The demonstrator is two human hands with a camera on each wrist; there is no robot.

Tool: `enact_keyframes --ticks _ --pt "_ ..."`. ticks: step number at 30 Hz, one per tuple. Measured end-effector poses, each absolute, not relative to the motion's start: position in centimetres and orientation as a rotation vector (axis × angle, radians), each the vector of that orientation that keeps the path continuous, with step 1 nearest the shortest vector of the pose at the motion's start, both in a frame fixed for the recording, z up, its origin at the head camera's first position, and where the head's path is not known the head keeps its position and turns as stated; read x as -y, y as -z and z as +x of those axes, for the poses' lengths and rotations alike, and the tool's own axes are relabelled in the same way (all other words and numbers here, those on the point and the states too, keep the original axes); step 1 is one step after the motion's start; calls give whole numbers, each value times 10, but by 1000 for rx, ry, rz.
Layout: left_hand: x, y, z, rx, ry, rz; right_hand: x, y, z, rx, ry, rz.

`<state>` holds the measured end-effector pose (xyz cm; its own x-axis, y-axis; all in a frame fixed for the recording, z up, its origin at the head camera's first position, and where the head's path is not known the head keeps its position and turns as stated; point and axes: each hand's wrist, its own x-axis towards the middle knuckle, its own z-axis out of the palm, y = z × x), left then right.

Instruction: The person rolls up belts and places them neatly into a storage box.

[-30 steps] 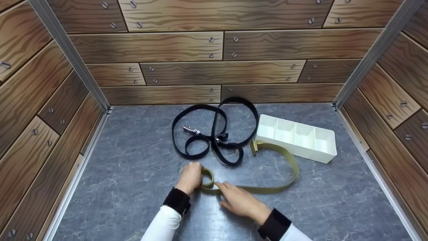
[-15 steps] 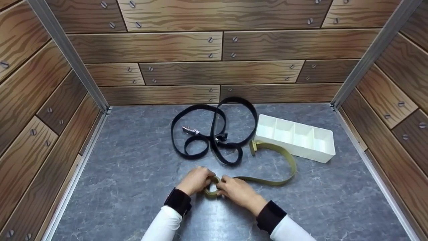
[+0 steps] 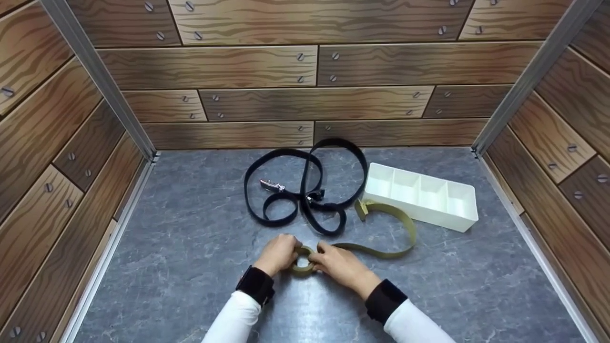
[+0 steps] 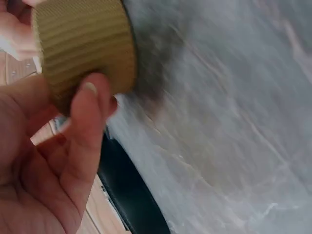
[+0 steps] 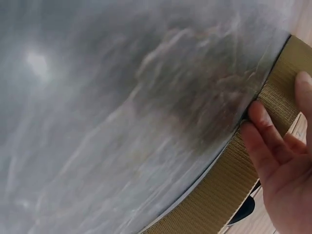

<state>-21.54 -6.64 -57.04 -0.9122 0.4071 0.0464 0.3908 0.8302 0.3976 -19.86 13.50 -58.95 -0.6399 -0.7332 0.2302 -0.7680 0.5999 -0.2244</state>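
A khaki webbing belt (image 3: 409, 228) is partly rolled into a small ring-shaped coil (image 3: 302, 270) between the hands. On the left side of the coil, my left hand (image 3: 277, 255) pinches the webbing; the left wrist view shows the thumb pressed on the coil's ribbed outer face (image 4: 87, 39). My right hand (image 3: 344, 269) pinches the coil's right side, where the loose strap runs off. In the right wrist view its fingertips hold the webbing (image 5: 207, 195) near the edge. The rest of the strap curves right and back to the belt's buckle end (image 3: 362, 209).
Black belts (image 3: 246, 188) lie in overlapping loops behind the hands, with a shiny silver buckle (image 3: 272, 186) among them. A white tray (image 3: 438, 220) with several compartments stands at the back right, close to the khaki buckle. Wood-patterned walls (image 3: 314, 105) enclose the grey floor (image 3: 190, 214).
My right hand has gone from lying with extended fingers on the strap to pinching the coil. The left hand has shifted slightly right. The loose strap has drawn in toward the hands.
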Motion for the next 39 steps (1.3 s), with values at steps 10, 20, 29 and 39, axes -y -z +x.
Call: enact_keyframes --ticks 10,20,29,39 --pt "55 566 -214 -3055 -719 388 -133 594 -197 2750 -519 1200" --pt "56 571 -216 -3093 -628 519 -139 590 -200 2824 -573 1231" --pt "56 571 -214 -3054 -737 361 -132 588 -200 2846 -583 1254" --pt "59 574 -217 -3100 -660 507 -137 579 -207 2858 -663 1336"
